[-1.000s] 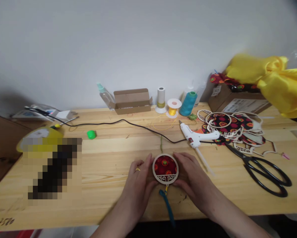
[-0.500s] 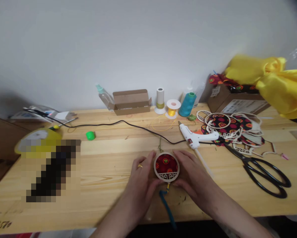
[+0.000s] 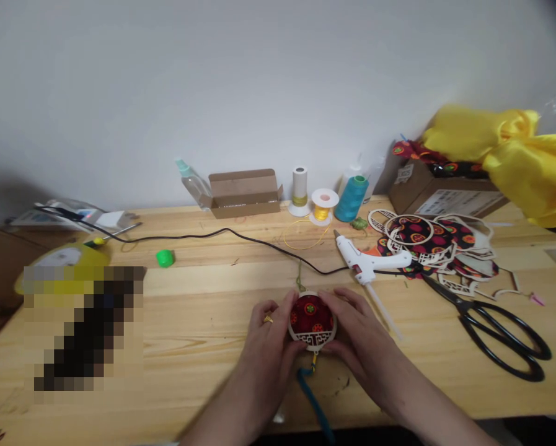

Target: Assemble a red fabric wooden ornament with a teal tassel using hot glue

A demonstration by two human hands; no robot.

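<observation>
A round wooden ornament (image 3: 312, 319) with red patterned cloth and a pale lattice band lies on the wooden table (image 3: 203, 322) near its front edge. My left hand (image 3: 268, 341), a ring on one finger, presses against the ornament's left rim with curled fingers. My right hand (image 3: 356, 334) cups its right rim the same way. A green cord (image 3: 300, 275) runs from the ornament's top, and a blue tassel (image 3: 312, 390) hangs from its bottom toward me.
A white glue gun (image 3: 368, 260) with a black cable (image 3: 212, 234) lies right of centre. Black scissors (image 3: 496, 328) and a pile of ornaments (image 3: 438, 244) sit at the right. Thread spools (image 3: 351, 195), a small open box (image 3: 243, 192), a green cap (image 3: 165, 258) and yellow cloth (image 3: 514, 155) are further back.
Both hands have closed in tighter on the ornament's rim, the thumbs now reaching over its top. The view has shifted slightly, so the ornament sits a little lower in the frame.
</observation>
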